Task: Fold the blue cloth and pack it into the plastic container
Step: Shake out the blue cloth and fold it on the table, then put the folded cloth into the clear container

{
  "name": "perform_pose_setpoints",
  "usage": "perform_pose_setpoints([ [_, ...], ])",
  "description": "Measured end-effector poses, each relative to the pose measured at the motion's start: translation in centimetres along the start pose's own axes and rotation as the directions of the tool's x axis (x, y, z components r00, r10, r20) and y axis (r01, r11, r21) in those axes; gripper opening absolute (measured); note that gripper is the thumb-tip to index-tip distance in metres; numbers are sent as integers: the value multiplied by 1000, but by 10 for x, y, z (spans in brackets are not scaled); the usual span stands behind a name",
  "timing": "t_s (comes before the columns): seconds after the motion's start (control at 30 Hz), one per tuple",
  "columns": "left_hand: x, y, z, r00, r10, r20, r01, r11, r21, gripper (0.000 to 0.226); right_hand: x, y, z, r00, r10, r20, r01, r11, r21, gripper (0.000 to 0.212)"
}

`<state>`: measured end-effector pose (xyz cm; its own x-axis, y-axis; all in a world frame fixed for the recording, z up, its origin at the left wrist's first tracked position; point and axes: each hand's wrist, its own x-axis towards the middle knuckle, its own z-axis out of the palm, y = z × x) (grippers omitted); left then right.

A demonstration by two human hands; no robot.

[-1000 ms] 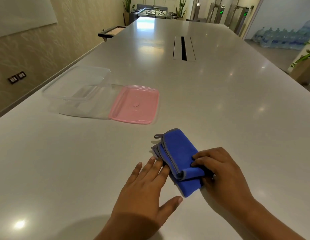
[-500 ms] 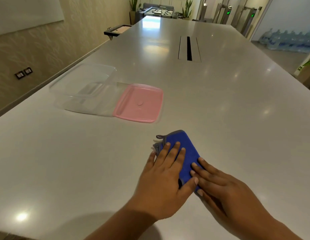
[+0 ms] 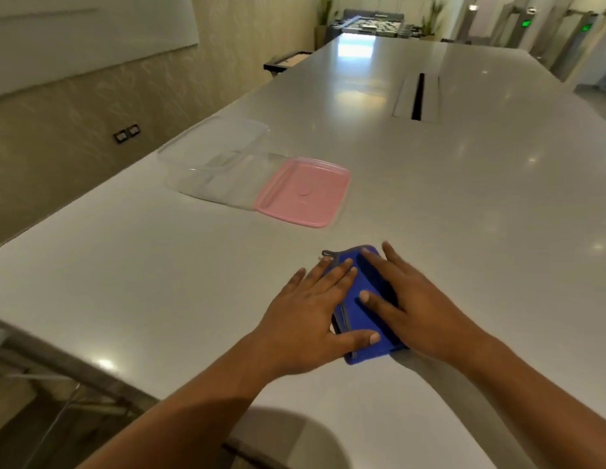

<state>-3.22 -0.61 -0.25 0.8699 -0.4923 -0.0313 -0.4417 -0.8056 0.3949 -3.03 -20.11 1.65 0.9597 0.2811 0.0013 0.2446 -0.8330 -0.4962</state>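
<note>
Fingers (image 3: 339, 270) of both hands lie flat and spread, gripping nothing, pressing the folded cloth (image 3: 367, 292) on the desk (image 3: 464, 204) near the open container (image 3: 213, 164); firm, even pressure should set the creases before lifting.

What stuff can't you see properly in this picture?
Head view:
- Blue cloth: the left hand and right hand lie flat on it and hide most of its folds.
- Clear plastic container: see-through, so whether anything small lies inside cannot be told.
- Pink lid: the round mark in its middle is too small to read.
- Forearms: cut off by the bottom edge.
</note>
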Motion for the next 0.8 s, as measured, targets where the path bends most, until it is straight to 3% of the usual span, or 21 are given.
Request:
perform_pose_setpoints([
  [0.07,0,-1,-2,1000,-11,0,11,1000,16,99,-1,-2,8,999,22,42,-16,990,-141,67],
  [0.13,0,-3,-3,1000,-11,6,11,1000,29,101,-9,-4,10,999,5,-53,-18,965,-262,66],
  [0.2,-1,-3,-2,1000,-2,2,2,1000,20,100,-14,-9,6,992,26,-120,-55,969,-239,64],
  [0.33,-3,-8,-2,999,36,-9,-36,999,-20,98,-11,-21,-8,984,178,-19,-171,968,182,39],
  [0.4,-5,-15,-8,998,58,-12,-59,994,-90,96,-9,-33,-18,975,214,68,-222,876,428,39],
  [0.47,-13,-26,-21,995,54,-86,-74,962,-264,90,-5,-46,-23,967,243,73,-241,786,569,40],
  [0.57,-27,-51,-50,973,-150,-173,25,820,-572,87,11,-74,-20,966,257,-28,-158,671,725,39],
  [0.63,-28,-72,-71,951,-301,-68,139,615,-776,100,27,-99,-13,966,242,-94,-76,611,788,39],
  [0.67,-27,-84,-83,950,-313,9,173,498,-850,104,37,-112,-9,966,227,-126,-35,593,805,39],
  [0.73,-22,-106,-108,961,-266,82,172,336,-926,91,59,-138,0,961,206,-186,37,567,823,40],
  [0.8,-15,-129,-135,962,-270,23,114,328,-938,76,82,-163,7,950,207,-234,80,563,823,38],
])
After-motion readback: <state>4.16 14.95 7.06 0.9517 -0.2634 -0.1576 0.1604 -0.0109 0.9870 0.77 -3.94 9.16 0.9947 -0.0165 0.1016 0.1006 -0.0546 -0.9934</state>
